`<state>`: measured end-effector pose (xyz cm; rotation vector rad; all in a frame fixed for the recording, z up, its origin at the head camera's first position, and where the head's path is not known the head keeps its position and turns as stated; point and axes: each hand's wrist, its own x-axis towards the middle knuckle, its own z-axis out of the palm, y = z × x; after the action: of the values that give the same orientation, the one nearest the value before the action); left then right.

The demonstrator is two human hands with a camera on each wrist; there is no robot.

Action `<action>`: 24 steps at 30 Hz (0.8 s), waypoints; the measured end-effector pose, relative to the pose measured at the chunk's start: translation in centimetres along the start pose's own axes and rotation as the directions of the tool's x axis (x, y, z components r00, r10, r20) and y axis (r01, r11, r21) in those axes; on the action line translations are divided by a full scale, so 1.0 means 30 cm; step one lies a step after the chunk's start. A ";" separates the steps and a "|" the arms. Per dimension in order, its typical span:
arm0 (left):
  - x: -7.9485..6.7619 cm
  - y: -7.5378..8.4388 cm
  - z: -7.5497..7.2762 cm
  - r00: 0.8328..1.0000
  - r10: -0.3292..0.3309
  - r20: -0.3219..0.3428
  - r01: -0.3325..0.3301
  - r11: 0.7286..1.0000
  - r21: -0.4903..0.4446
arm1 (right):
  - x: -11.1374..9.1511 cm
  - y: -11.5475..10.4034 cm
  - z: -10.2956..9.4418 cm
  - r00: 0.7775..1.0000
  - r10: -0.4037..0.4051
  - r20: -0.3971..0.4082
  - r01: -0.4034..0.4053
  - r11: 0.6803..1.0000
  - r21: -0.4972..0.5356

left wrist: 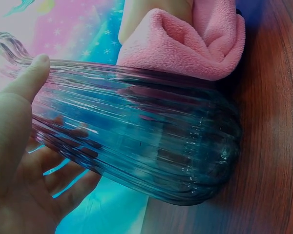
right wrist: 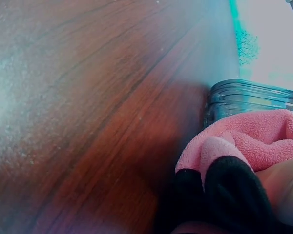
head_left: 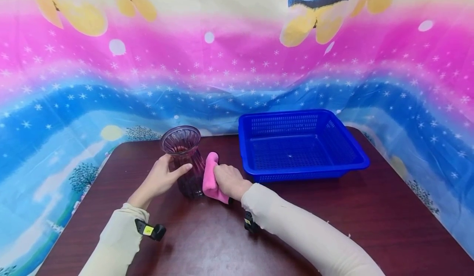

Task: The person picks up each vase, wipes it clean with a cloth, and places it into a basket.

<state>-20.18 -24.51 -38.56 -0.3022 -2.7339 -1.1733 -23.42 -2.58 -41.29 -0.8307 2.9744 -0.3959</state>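
Note:
A ribbed, purple-tinted glass vase (head_left: 190, 179) with a flared rim stands near the table's far left side. My left hand (head_left: 160, 181) holds it below the rim, the thumb on the near side and the fingers behind, seen through the glass in the left wrist view. On the vase's right, my right hand (head_left: 230, 180) grips a bunched pink cloth (head_left: 210, 179) with curled fingers. Against the side of the glass lies the terry cloth (left wrist: 185, 58) in the left wrist view. Dark material shows beside the pink cloth (right wrist: 263, 122) in the right wrist view.
A blue perforated plastic basket (head_left: 303, 171) sits at the back right of the dark reddish wooden table (head_left: 207, 243). Behind the table hangs a colourful printed cloth backdrop (head_left: 229, 62). Each wrist wears a small black camera strap (head_left: 149, 230).

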 end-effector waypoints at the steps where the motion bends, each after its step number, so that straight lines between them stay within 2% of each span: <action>1: 0.000 -0.001 -0.001 1.000 0.000 0.000 0.000 1.000 0.000 | 0.000 0.000 0.002 1.000 0.000 0.001 0.000 1.000 -0.002; 24: -0.003 0.004 0.001 1.000 -0.016 0.000 0.016 1.000 0.006 | -0.002 0.012 0.028 1.000 0.001 0.000 -0.001 1.000 0.013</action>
<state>-20.05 -24.43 -38.52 -0.2803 -2.7447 -1.1695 -23.46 -2.46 -42.19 -0.8284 2.9693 -0.4145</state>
